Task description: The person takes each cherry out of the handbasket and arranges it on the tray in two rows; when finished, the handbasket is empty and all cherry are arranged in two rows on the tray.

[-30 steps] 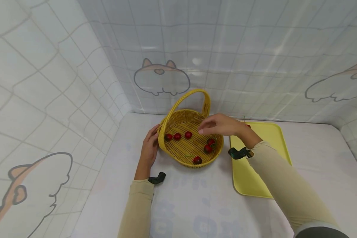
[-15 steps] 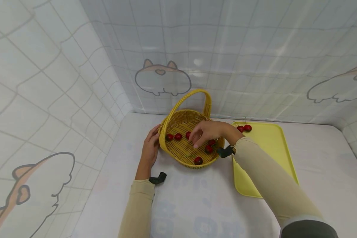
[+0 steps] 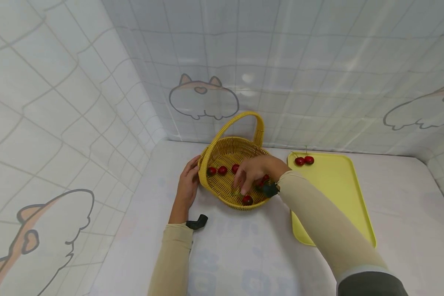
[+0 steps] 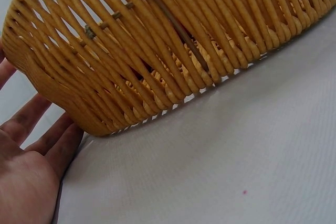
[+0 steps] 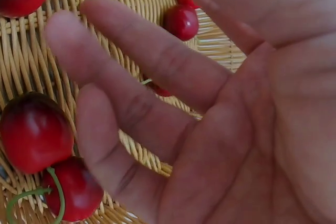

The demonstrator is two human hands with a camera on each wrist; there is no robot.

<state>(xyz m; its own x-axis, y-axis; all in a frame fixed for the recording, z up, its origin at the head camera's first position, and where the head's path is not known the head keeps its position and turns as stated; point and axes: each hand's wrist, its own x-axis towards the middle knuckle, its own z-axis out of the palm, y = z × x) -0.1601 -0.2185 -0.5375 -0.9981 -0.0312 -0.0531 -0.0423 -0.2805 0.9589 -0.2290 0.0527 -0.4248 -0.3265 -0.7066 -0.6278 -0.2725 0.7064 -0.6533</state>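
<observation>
A yellow wicker basket [image 3: 231,144] with an arched handle stands on the table, holding several red cherries. My left hand [image 3: 188,183] rests its extended fingers against the basket's left side; in the left wrist view those fingers [image 4: 58,135] lie along the outer wall. Inside the basket hovers my right hand [image 3: 255,169], its fingers slightly bent and nothing visible between them. Just in front of its fingertips sits one cherry [image 3: 247,200]. Close to the fingers in the right wrist view lie two stemmed cherries [image 5: 35,135], touching or overlapping. Part of the basket's right side is hidden by the hand.
To the right lies a yellow tray [image 3: 336,176], partly under the right forearm, with two cherries [image 3: 299,161] at its back left corner. Behind the table rises a tile-patterned backdrop [image 3: 299,82], close behind the basket; another stands on the left.
My right hand has moved left and toward the front, from above the basket's right rim down into it. Two tray cherries have come into full view. The left hand stays on the basket.
</observation>
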